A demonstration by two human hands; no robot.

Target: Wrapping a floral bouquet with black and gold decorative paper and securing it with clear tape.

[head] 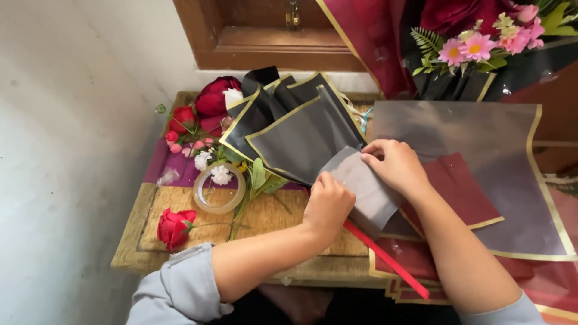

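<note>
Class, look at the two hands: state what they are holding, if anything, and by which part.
Both the left hand and right hand grip the grey wrapping sheet at its narrow gathered lower end.

One head-worn camera looks steeply down from close above at a small table (144,253) set against a white wall (66,120).

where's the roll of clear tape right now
In the head view, the tape roll lies on the table's left part, between the single red rose and the black wrapping sheets.
</note>
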